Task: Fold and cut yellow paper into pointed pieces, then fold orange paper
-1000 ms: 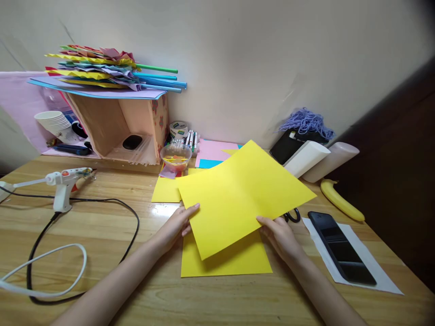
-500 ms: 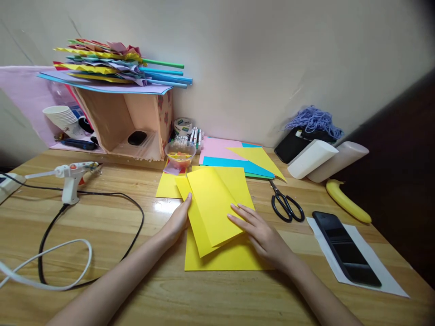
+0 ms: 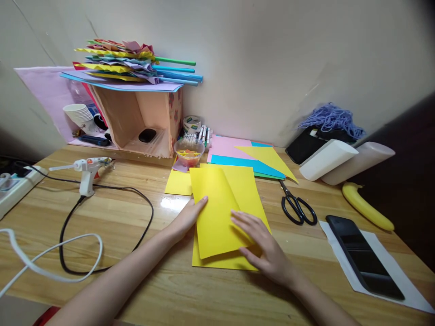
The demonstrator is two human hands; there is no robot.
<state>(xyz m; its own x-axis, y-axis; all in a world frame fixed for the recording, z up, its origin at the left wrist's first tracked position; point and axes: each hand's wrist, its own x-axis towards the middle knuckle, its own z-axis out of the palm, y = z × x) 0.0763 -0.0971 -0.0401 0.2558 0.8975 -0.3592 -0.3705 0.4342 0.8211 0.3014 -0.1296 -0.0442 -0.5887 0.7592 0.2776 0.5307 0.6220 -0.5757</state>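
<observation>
Folded yellow sheet [image 3: 214, 217] between your two hands, its long axis running away from you.
On the wooden table [image 3: 163, 290], at the back left, an open-fronted box [image 3: 175, 113] holds a black oval object [image 3: 147, 135]. Nearer you, a flat yellow sheet [image 3: 244, 181] lies under the folded one, whose far end leans slightly left. Your left hand [image 3: 185, 220] grasps the folded sheet's left edge, thumb on top, so it has the firmer hold; your right hand [image 3: 263, 242] is spread and gripping nothing, fingertips at the right edge, though I cannot tell whether they press. Beyond, slightly left, a clear bowl [image 3: 203, 151] holds orange and yellow bits [image 3: 189, 157].
</observation>
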